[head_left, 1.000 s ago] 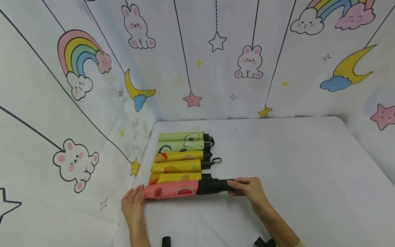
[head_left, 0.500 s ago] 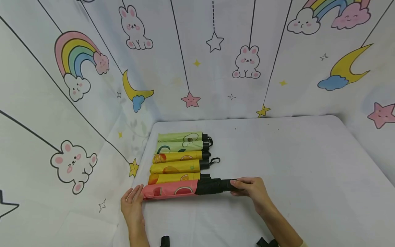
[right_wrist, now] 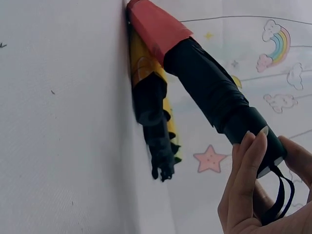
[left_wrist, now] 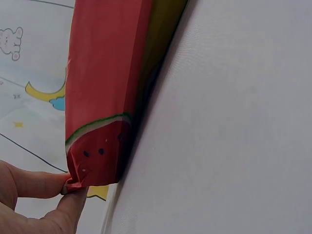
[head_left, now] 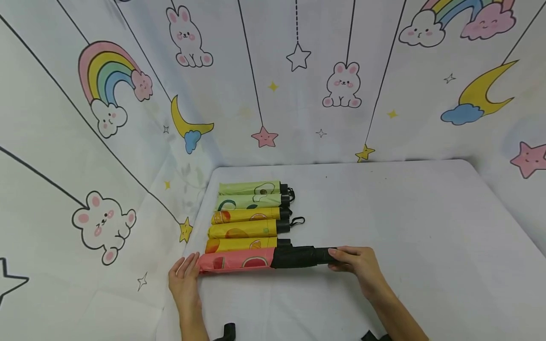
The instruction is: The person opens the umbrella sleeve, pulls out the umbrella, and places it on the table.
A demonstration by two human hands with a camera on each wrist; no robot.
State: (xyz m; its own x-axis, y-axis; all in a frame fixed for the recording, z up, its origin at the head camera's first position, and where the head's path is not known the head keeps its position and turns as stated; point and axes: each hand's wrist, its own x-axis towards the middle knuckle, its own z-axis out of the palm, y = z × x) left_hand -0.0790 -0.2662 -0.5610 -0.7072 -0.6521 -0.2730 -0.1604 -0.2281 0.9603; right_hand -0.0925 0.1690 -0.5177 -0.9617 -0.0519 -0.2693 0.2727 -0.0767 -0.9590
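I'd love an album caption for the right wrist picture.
A right hand grips the black handle of a folded umbrella, partly out of its red sleeve.

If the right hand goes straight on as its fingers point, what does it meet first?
Past the black handle it pinches, the right hand would likely meet the folded black fabric first, then the red cover, though depth is unclear.

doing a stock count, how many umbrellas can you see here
6: two green umbrellas at the back, three yellow umbrellas in the middle, one pink umbrella in front, held by both hands. No others show.
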